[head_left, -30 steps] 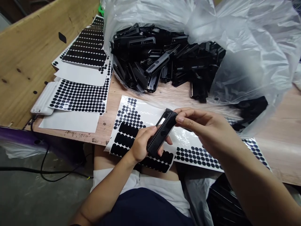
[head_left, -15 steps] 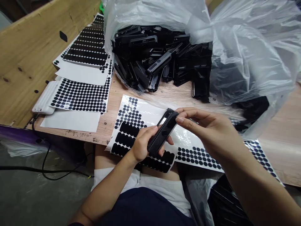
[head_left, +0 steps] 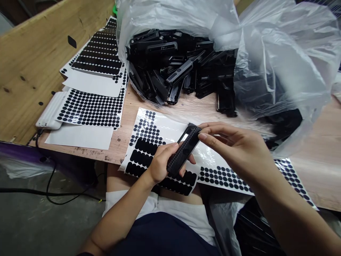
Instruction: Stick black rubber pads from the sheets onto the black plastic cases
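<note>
My left hand is wrapped round the lower half of a long black plastic casing with a carbon-fibre-like pattern and a slot near its top. The casing is tilted, its upper end pointing right and away from me. At that upper end, my right hand pinches the edge between thumb and fingers. Whether a small piece is in that pinch, I cannot make out. Beneath both hands lie white sticker sheets with round black dots, and a sheet with larger black stickers overlaps them at the left.
A clear plastic bag full of similar black casings stands behind my hands. More dot sheets lie at left, beside a white cabled device and a wooden board. Below the table's right side is another bag of black parts.
Both hands keep almost the same hold on the casing. The view has shifted very slightly, and the plastic bag's right side sits a little differently.
</note>
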### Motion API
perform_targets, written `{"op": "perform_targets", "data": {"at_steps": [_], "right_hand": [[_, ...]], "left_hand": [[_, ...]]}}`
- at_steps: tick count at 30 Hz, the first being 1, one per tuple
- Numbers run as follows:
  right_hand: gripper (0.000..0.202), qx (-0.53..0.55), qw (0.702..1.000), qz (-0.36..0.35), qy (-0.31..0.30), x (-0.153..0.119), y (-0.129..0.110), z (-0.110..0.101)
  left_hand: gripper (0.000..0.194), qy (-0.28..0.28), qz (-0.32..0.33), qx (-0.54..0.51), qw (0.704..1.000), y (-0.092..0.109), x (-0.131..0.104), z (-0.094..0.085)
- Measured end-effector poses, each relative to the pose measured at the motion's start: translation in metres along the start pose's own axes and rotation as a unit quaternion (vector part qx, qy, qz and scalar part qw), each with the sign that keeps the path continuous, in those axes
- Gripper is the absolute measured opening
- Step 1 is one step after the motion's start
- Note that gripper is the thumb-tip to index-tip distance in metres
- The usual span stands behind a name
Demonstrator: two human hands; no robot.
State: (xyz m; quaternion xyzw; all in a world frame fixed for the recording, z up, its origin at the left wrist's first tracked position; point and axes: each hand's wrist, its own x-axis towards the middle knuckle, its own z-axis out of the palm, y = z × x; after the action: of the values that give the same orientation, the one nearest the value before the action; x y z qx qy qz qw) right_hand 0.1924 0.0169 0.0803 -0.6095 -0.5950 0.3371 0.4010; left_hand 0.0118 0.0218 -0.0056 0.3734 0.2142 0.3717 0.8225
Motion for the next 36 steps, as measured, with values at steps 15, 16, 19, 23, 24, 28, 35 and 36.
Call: {"op": "perform_targets", "data": {"at_steps": [15, 16, 19, 23, 24, 28, 35, 36], "right_hand": [[0.011, -0.202, 0.968, -0.14, 0.055, -0.0083, -0.0008, 0.0011], [0.011, -0.214, 0.964, -0.147, 0.059, -0.0088, -0.0008, 0.0017], [0.011, -0.239, 0.955, -0.165, 0.062, -0.0093, -0.0003, 0.0032], [0.011, -0.26, 0.944, -0.192, 0.064, -0.0098, -0.0005, 0.0056], [0.011, -0.263, 0.942, -0.199, 0.063, -0.0098, -0.0007, 0.0061], [0.01, -0.278, 0.925, -0.248, 0.07, -0.0086, 0.0001, 0.0069], [0.031, -0.36, 0.887, -0.261, 0.125, -0.0087, 0.0045, 0.004], [0.04, -0.344, 0.9, -0.243, 0.113, -0.0085, 0.0049, 0.0038]], "left_hand": [[0.055, 0.007, 0.007, 0.004, 1.0, -0.001, 0.0002, 0.0016], [0.056, 0.007, 0.005, 0.006, 1.0, -0.0009, 0.0002, 0.0017], [0.056, 0.006, -0.004, 0.012, 1.0, -0.0011, 0.0002, 0.0017], [0.054, 0.011, -0.007, 0.003, 1.0, -0.0016, 0.0001, 0.0009], [0.053, 0.012, -0.007, -0.001, 1.0, -0.0017, 0.0001, 0.0007], [0.048, 0.013, 0.0, -0.011, 1.0, -0.0016, 0.0007, 0.0016], [0.049, 0.023, 0.016, -0.011, 1.0, -0.0039, 0.0008, 0.0016], [0.05, 0.023, 0.016, -0.004, 1.0, -0.0047, 0.0005, 0.0009]]}}
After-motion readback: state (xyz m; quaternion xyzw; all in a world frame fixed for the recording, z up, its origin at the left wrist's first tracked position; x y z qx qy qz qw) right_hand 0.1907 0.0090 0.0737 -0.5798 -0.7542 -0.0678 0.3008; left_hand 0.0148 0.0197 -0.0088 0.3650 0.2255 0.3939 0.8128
